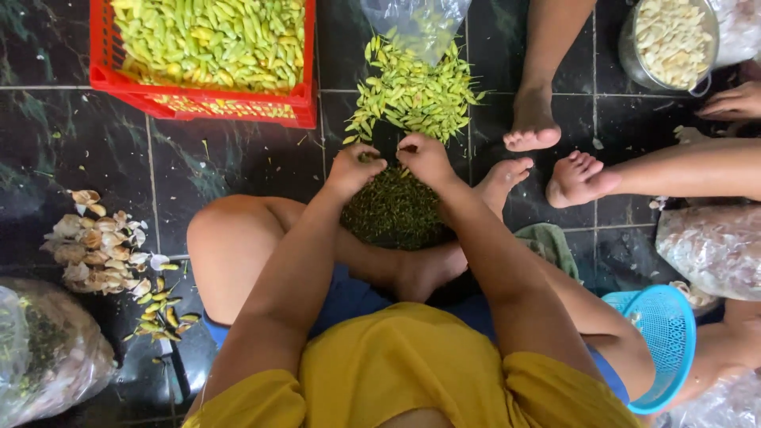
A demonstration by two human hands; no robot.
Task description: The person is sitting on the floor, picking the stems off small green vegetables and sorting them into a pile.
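Just beyond the fingers of the left hand (354, 168) and right hand (426, 156), both curled and pinching one small pod between them, lies the green pod pile (412, 95), equally near both, above the dark scrap heap (394, 210).

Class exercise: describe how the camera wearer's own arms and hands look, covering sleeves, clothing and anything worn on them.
Both arms are bare from the shoulder down, with no sleeves over them. The left hand and right hand wear no gloves; no rings, watch or bracelets show. A sleeveless mustard-yellow top and blue shorts are worn.
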